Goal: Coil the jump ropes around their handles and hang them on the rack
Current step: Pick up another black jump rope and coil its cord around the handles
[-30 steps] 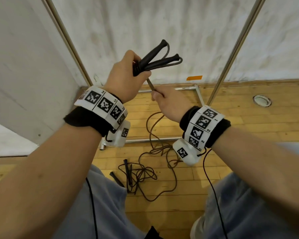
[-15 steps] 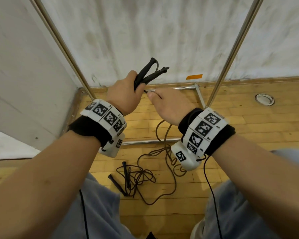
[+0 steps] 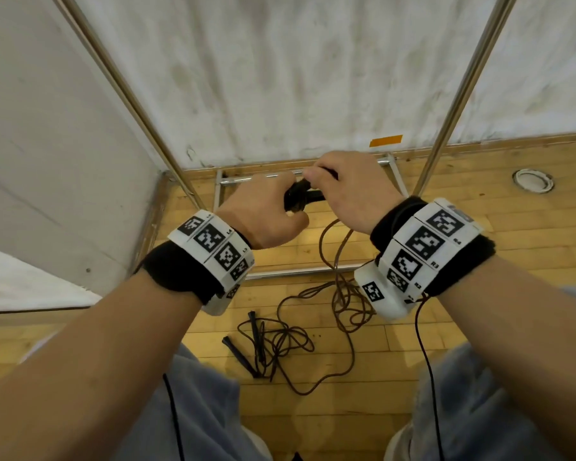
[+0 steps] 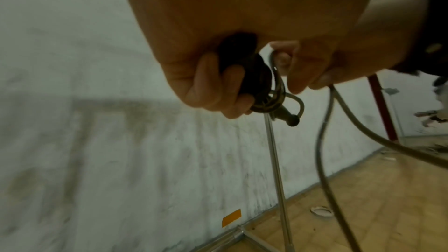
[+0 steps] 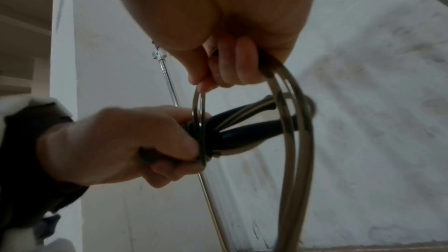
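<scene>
My left hand (image 3: 263,211) grips the two black handles (image 3: 301,196) of a jump rope, held together with a few turns of brown rope round them. The handle ends (image 5: 252,122) stick out past its fingers (image 4: 218,91). My right hand (image 3: 350,191) is just to the right and over the handles, pinching a loop of the brown rope (image 5: 288,122) at the wraps. The rope's loose length (image 3: 338,257) hangs from my hands to the floor. A second jump rope (image 3: 266,344) with black handles lies tangled on the floor between my knees.
The metal rack's two uprights (image 3: 459,94) rise left and right in front of a white wall, with its base bars (image 3: 290,272) on the wooden floor under my hands. An orange tape mark (image 3: 385,140) is on the wall. A round floor fitting (image 3: 532,181) lies right.
Both hands have dropped lower and farther forward. The handles, pointing up and right before, are now level, and my right hand has come up over them with the rope.
</scene>
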Action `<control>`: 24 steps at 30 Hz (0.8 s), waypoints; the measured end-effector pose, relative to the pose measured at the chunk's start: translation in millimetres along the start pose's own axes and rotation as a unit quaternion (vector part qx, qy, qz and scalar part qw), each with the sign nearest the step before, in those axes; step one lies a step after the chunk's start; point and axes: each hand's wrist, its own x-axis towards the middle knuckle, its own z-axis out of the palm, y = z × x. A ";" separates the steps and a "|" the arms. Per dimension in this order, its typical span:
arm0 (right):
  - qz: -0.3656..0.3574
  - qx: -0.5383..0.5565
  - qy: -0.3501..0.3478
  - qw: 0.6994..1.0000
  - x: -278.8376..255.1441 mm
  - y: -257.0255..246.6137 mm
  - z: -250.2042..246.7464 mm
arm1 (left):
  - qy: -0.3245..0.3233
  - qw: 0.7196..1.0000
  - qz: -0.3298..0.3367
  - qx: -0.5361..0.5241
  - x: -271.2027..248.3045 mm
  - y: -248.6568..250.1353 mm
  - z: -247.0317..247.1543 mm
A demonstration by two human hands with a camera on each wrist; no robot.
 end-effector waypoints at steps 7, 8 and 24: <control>0.056 -0.081 0.015 0.995 10.6 9.3 -23.6 | -0.019 0.999 -0.008 0.050 -2.3 16.7 7.4; 0.072 -0.072 0.016 0.995 11.9 13.1 -27.6 | -0.018 0.998 0.004 0.059 -3.2 15.9 5.1; 0.131 0.426 -0.060 0.893 10.6 34.6 7.8 | 0.068 0.961 0.015 -0.267 -14.2 21.5 -32.2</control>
